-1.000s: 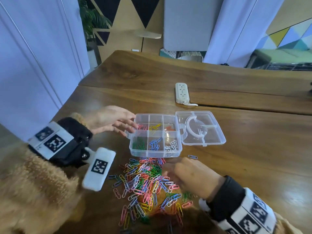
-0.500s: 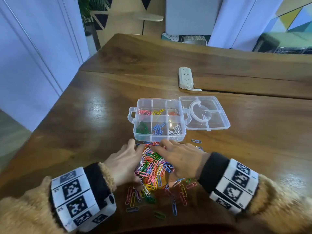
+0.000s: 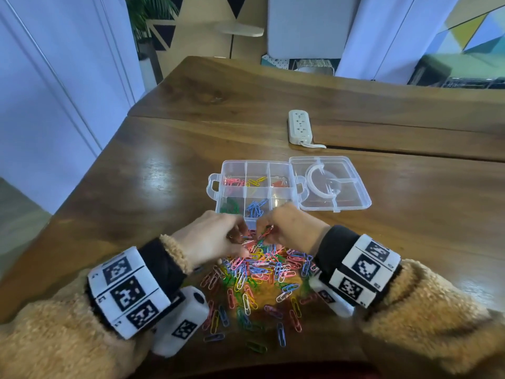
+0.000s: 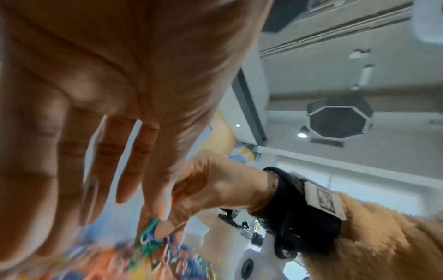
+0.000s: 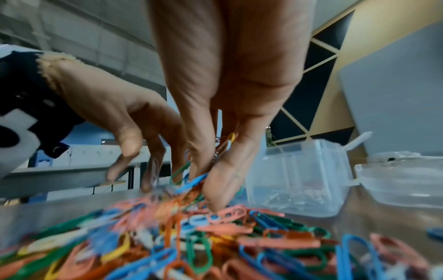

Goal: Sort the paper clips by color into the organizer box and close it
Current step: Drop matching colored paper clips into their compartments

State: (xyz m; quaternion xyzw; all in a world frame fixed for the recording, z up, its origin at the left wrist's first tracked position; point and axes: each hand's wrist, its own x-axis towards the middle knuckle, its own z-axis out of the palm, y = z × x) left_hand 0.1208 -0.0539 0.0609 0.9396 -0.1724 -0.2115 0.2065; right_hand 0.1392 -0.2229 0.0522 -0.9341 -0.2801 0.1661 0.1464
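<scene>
The left hand [image 3: 211,239] sits at the far left edge of the heap of paper clips [image 3: 257,272] on the wooden worktop [image 3: 136,187]. Its fingers are curled downward, and the fingertips [image 4: 158,214] pinch a few clips — green and blue among them. Just beside it, the right hand [image 3: 291,228] pinches a small bunch of mixed clips between thumb and fingers [image 5: 199,164]; the two hands almost touch above the heap. The heap spreads toward the person, with loose clips at its near edge. Directly behind the hands stands the clear organizer box [image 3: 218,187], lid [image 3: 355,198] folded open to the right. Its compartments hold sorted clips: pink, yellow, red, green, blue. Farther back lies a white power strip [image 3: 299,127].
</scene>
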